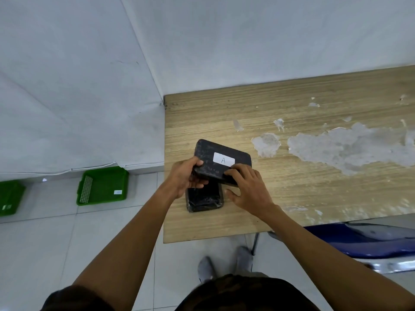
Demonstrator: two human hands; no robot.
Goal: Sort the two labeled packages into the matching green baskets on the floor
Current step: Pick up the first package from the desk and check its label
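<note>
package a (221, 159), a flat black wrapped block with a white label (224, 159) marked "a" on its top face, lies across a second black package (204, 199) near the left end of the wooden surface (314, 198). the person's left hand (186, 177) clasps its near-left end, thumb over the top edge and fingers (198, 182) curled under. the right hand (248, 190) rests on its near-right edge with fingers (231, 172) pressed down on the rim and the thumb spread out toward the surface, so it steadies more than it grips.

the block looks stiff and boxy, with a glossy, scuffed wrap that may be a little slick; its weight cannot be read, though two hands suggest some heft. a hold on the short ends or under the long edges seems safest, keeping the label free.

its long axis runs from near-left to far-right, the label readable from the person's side. the lower package lies crosswise to it, its long axis running near to far; its label is hidden.

two green baskets sit on the floor to the left: the nearer basket (103, 186) by the wall and the far-left basket (10, 197) at the frame edge. each carries a small tag, too small to read.
</note>
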